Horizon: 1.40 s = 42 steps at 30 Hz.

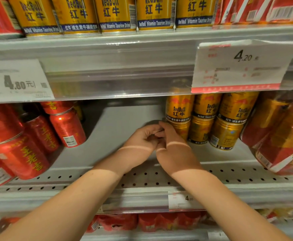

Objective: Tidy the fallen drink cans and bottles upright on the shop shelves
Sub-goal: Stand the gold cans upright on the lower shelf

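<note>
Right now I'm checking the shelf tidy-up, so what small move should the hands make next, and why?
Probably draw both hands back out of the bare gap. The left hand and right hand meet low on the shelf, apparently holding nothing. The gold cans beside them stand stacked, while the red cans to the left lean, so those likely need straightening.

Herbal-tea cans [43, 136] left, Red Bull cans [210, 119] right.

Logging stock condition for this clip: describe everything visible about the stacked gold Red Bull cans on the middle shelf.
The gold Red Bull cans look like shiny metal with red bull art, black lettering and a dark band. They stand upright in two tiers, three stacks across, on the white middle shelf. A red and gold multipack leans at their right. The right hand is at the leftmost lower can; contact is unclear.
</note>
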Each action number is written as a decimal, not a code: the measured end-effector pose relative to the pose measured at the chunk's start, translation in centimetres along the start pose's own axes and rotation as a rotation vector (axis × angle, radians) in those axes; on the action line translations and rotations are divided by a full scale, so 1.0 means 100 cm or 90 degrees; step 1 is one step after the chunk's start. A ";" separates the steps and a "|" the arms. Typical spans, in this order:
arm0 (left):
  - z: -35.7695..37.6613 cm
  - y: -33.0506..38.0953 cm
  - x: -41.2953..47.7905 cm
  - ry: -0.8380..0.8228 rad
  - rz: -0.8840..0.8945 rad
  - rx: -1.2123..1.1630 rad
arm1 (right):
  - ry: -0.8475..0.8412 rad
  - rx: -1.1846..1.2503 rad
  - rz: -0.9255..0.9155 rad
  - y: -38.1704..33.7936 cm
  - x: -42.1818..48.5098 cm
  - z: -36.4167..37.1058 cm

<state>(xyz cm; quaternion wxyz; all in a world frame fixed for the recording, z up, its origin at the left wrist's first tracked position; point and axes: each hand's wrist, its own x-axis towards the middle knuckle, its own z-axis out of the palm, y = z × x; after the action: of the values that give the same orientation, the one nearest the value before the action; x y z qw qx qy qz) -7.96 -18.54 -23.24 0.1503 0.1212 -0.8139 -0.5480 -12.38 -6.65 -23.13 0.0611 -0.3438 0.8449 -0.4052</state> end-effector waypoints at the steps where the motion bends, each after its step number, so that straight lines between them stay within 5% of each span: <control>1: 0.001 0.001 0.002 0.011 -0.010 -0.006 | 0.005 0.001 -0.016 0.001 0.002 -0.001; 7: -0.033 -0.001 -0.013 0.107 -0.013 0.049 | -0.030 0.102 -0.051 0.000 0.030 0.003; 21: -0.130 -0.045 -0.064 0.389 0.004 0.118 | -0.094 -0.056 -0.279 -0.054 0.165 0.092; 28: -0.144 -0.049 -0.061 0.414 -0.053 0.157 | -0.126 -0.094 -0.287 -0.056 0.225 0.132; 38: -0.144 -0.039 -0.058 0.434 0.028 0.150 | -0.170 -0.174 -0.373 -0.076 0.279 0.144; 42: -0.148 -0.049 -0.059 0.461 0.024 0.142 | -0.111 -0.208 -0.427 -0.083 0.300 0.159</control>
<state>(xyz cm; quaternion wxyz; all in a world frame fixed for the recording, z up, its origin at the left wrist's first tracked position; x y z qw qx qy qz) 3.21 -30.90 -23.16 0.4240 0.3077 -0.7649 -0.3747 -24.64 -39.39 -22.42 -0.0585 -0.6395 0.7307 -0.2316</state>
